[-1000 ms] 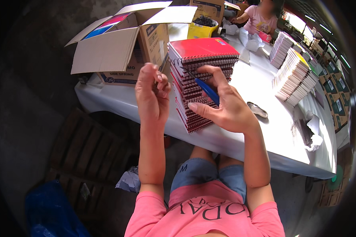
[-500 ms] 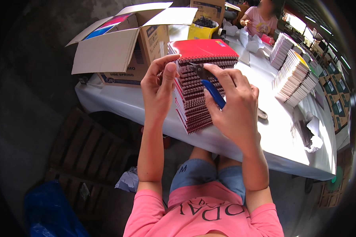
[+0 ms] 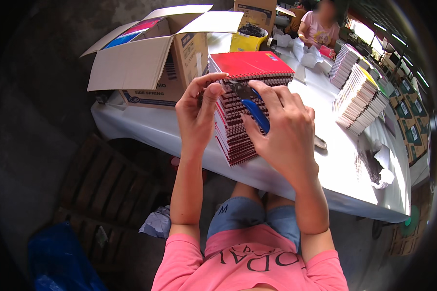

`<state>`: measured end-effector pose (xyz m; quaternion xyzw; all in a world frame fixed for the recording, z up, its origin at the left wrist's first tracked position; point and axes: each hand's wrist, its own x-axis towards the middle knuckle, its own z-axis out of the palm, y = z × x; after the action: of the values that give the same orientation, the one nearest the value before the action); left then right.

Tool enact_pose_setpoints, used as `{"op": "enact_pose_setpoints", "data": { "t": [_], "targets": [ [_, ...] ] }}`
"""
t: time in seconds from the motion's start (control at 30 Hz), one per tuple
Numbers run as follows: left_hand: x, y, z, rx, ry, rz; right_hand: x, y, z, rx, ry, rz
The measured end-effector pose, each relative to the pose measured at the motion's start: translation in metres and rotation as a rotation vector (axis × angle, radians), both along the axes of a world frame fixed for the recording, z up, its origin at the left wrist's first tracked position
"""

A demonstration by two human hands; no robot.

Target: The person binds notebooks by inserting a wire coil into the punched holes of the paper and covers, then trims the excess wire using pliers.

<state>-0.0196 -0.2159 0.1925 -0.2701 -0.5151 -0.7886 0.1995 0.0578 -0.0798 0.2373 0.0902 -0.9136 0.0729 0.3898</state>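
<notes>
A tall stack of spiral-bound notebooks with red covers stands at the table's near edge, its dark wire coils facing me. My right hand is closed round blue-handled wire cutters. Their dark jaws point left, close to the coil near the stack's upper left corner. At that same corner is my left hand, fingers curled, index fingertip against the top notebook's edge and thumb just below. What lies between those fingers is hidden.
An open cardboard box stands left of the stack. More notebook stacks rise at the right, with loose coils in white wrapping nearer the edge. A yellow container holds dark coils. Across the table a person handles something pink.
The cutters and my right hand have shifted slightly left, and the handles sit at a different angle. My left hand stays at the notebook corner. The far person's hand has lowered.
</notes>
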Motion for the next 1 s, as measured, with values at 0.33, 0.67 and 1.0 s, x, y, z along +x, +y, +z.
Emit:
{"op": "enact_pose_setpoints", "data": {
  "t": [0.33, 0.67, 1.0],
  "targets": [
    [-0.003, -0.001, -0.002, -0.013, 0.051, 0.006, -0.009, 0.005, -0.005, -0.324, -0.119, 0.233],
    [0.002, -0.004, 0.001, 0.077, 0.046, -0.081, -0.02, 0.019, -0.008, -0.32, -0.181, 0.259],
    [0.047, -0.145, -0.264, 1.15, -0.785, -0.281, 0.033, 0.06, -0.034, -0.677, -0.469, 0.319]
  ]
}}
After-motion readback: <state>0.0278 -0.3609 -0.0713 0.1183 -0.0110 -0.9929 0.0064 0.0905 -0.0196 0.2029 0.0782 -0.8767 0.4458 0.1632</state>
